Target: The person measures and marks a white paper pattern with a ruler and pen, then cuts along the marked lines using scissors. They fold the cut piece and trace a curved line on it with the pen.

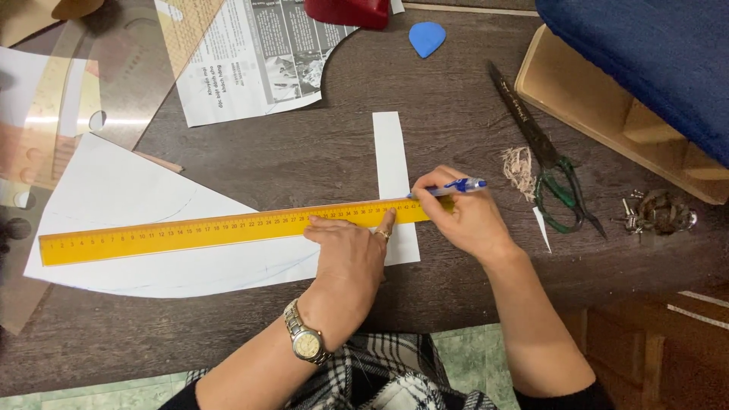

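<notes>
A long yellow ruler [190, 230] lies across a white paper sheet [121, 197] with faint curved lines on a dark wooden table. My left hand [349, 247], with a ring and a wristwatch, presses flat on the ruler's right part. My right hand [463, 212] grips a blue pen [448, 187], its tip at the ruler's upper edge near the right end. A narrow white paper strip [391, 152] runs up from under the ruler there.
Green-handled scissors [543, 152] lie to the right, beside wood shavings [519, 168] and small metal parts [657, 212]. A blue chalk piece [427, 38], cut newspaper [250, 53] and a clear curved template [68, 114] lie further back. A blue-padded wooden object [645, 76] fills the top right.
</notes>
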